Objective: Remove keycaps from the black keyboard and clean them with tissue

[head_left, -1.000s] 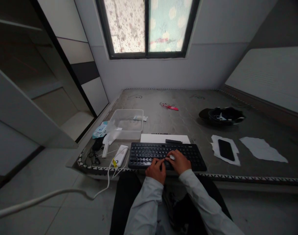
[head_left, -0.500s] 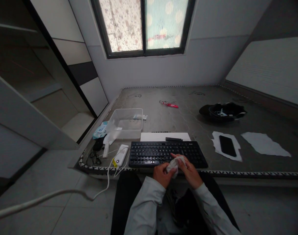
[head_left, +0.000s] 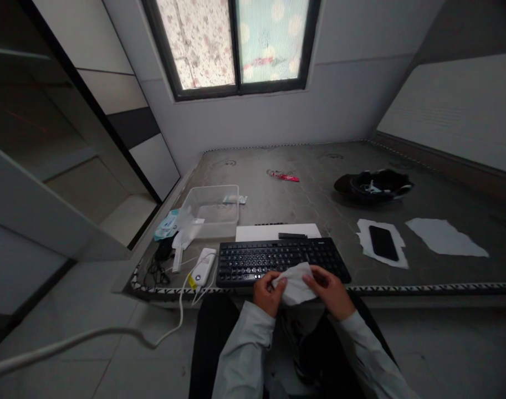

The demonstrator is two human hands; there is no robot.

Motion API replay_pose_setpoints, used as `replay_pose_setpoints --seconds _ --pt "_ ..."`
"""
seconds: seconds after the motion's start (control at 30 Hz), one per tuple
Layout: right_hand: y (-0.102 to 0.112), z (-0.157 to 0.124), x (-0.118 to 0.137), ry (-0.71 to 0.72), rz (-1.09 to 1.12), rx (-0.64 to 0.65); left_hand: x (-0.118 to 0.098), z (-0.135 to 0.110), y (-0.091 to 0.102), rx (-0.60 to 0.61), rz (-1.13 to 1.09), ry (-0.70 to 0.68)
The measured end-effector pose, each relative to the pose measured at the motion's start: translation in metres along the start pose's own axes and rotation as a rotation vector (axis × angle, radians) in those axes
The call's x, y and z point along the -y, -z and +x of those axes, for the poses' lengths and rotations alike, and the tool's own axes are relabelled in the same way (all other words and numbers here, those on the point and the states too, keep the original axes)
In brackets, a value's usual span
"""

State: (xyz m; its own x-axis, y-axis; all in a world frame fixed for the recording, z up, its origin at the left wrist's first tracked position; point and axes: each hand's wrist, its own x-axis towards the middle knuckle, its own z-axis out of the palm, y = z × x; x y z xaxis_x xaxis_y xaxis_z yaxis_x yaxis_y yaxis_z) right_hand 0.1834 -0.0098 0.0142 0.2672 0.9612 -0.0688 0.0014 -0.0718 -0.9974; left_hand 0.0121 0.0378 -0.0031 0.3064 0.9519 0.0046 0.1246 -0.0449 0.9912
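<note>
A white tissue (head_left: 296, 285) is stretched between my two hands above the front edge of the keyboard. My left hand (head_left: 269, 292) pinches its left side, and my right hand (head_left: 330, 289) pinches its upper right corner. Beneath and behind them lies the black keyboard (head_left: 256, 260), its lower middle part covered by the tissue and fingers. Behind the keyboard is a flat white sheet or box (head_left: 256, 233) with a small dark bar (head_left: 293, 236) on it.
Left stand a clear plastic bin (head_left: 215, 227), a white power strip (head_left: 203, 267) with its cable, and a blue mask (head_left: 166, 226). Right lie a phone (head_left: 383, 243) on white paper, another paper sheet (head_left: 446, 237) and a black cap (head_left: 373, 187). A red packet (head_left: 286, 177) lies farther back.
The tissue was bunched up between my fingers and is now spread wider. My hands have moved apart, the right one shifting right. The view has tilted slightly.
</note>
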Motion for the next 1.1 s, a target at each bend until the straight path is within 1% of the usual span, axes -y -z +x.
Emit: replay_pose_setpoints --seconds 0.13,0.2,0.23,0.27,0.3,0.4,0.43,0.47,0.5,0.6,0.7,0.8,0.87,0.97,1.1 --pt "0.005 0.007 -0.001 -0.023 -0.065 -0.001 -0.003 0.002 0.001 0.081 -0.237 0.096" --pt "0.013 0.016 0.001 -0.008 -0.161 -0.015 -0.002 0.005 -0.001 0.075 -0.386 0.14" --pt "0.018 0.023 0.003 0.012 -0.223 -0.024 -0.002 0.007 -0.001 0.037 -0.44 0.149" --pt "0.025 0.031 0.006 0.036 -0.295 -0.034 -0.001 0.01 -0.002 -0.032 -0.465 0.14" --pt "0.032 0.039 0.011 0.068 -0.374 -0.042 -0.001 0.013 -0.002 -0.126 -0.453 0.118" --pt "0.053 0.071 0.028 0.114 -0.562 -0.042 0.0 0.025 0.0 -0.478 -0.24 0.039" --pt "0.06 0.084 0.034 0.119 -0.624 -0.045 0.0 0.03 0.001 -0.565 -0.152 0.023" --pt "0.065 0.098 0.04 0.124 -0.694 -0.042 -0.001 0.034 0.003 -0.62 -0.078 0.015" --pt "0.07 0.113 0.044 0.143 -0.764 -0.025 -0.001 0.039 0.003 -0.645 -0.028 0.012" --pt "0.078 0.165 0.046 0.201 -0.951 0.044 -0.006 0.048 0.003 -0.626 0.041 0.006" --pt "0.076 0.222 0.035 0.205 -1.076 0.158 -0.012 0.051 -0.003 -0.633 0.138 0.008" --pt "0.065 0.274 0.014 0.12 -1.214 0.215 -0.015 0.049 -0.007 -0.652 0.189 0.014" --pt "0.055 0.302 -0.001 0.052 -1.287 0.247 -0.014 0.048 -0.009 -0.672 0.187 0.027" --pt "0.038 0.331 -0.025 0.011 -1.322 0.248 -0.009 0.047 -0.011 -0.707 0.195 0.052" --pt "0.021 0.349 -0.049 -0.027 -1.368 0.257 -0.003 0.047 -0.011 -0.721 0.197 0.084"
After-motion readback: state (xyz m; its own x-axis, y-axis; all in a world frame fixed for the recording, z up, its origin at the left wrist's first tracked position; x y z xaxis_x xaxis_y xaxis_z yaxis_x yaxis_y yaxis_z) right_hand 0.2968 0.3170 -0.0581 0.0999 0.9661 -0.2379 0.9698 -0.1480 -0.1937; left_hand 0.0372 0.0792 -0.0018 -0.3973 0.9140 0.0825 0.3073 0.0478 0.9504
